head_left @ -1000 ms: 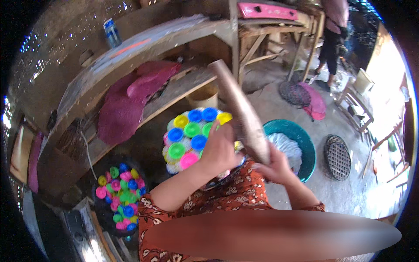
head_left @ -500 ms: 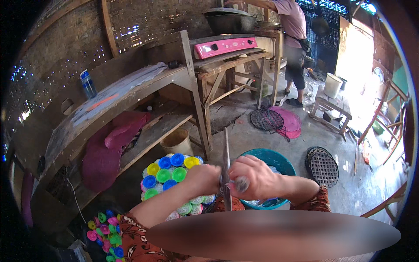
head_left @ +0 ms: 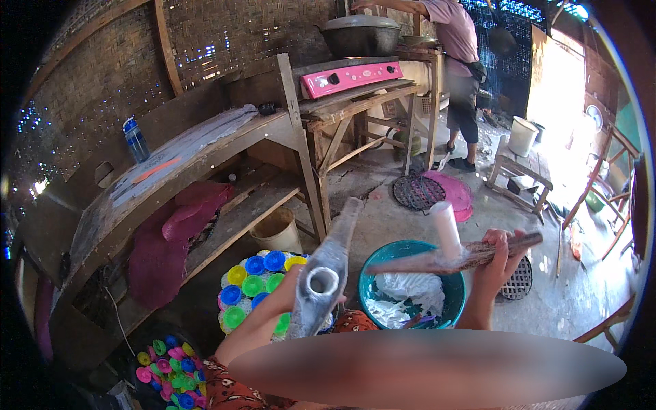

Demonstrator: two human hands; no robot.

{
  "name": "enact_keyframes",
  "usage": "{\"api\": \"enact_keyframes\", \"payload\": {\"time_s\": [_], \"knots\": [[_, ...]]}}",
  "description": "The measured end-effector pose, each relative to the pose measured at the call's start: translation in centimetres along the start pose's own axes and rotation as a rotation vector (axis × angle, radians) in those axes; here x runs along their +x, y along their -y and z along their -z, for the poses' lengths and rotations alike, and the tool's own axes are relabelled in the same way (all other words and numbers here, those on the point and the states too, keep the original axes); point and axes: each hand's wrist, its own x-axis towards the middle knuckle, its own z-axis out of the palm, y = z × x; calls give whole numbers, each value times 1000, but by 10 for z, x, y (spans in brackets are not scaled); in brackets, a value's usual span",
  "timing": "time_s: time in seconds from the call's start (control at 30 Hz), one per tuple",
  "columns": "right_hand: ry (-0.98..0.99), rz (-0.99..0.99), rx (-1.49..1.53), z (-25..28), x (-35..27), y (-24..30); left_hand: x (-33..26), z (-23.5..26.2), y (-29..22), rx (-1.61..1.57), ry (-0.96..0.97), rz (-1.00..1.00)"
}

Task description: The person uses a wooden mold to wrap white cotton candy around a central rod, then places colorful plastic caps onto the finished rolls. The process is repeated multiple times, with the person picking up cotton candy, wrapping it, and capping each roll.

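Note:
My left hand (head_left: 283, 301) grips a long wooden piece with a round hole (head_left: 333, 247), its broad middle turned toward me. In my right hand (head_left: 497, 266) is a wooden bar with a pale cylindrical peg (head_left: 447, 231), the peg pointing up. The two pieces are apart. Beneath the bar stands a teal basin (head_left: 456, 290) with soft white dough (head_left: 425, 292) inside. Beside my left forearm, small blue, green and yellow plastic cups (head_left: 252, 283) sit on a round pile, partly hidden by that arm.
More coloured cups (head_left: 181, 374) lie heaped at lower left. A wooden bench (head_left: 253, 143) runs along the left, with a water bottle (head_left: 136, 141) on it. A pink stove (head_left: 352, 78) carries a dark pot (head_left: 360, 39). Beyond it stands another person (head_left: 454, 31). Woven trays (head_left: 418, 193) lie on the floor.
My hands have moved apart, separating the holed piece from the pegged bar. The bar has swung right, over the basin. At the stove, the pot's lid now sits flatter.

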Motion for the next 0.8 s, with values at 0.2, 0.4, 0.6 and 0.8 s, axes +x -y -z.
{"api": "enact_keyframes", "payload": {"time_s": [0.2, 0.4, 0.6, 0.8], "knots": [[-112, -162, 327, -39, -64, -17, 21, -32, -7, -572, -131, -294], [595, -516, 102, 4, -104, -90, 1, -15, 5, -777, -538, -550], [1485, -836, -1834, 127, -121, -173, -41, 13, 14, -755, -665, -588], [2002, -1041, -1431, 200, -112, -225, -40, 12, 30, -750, -664, -556]]}}
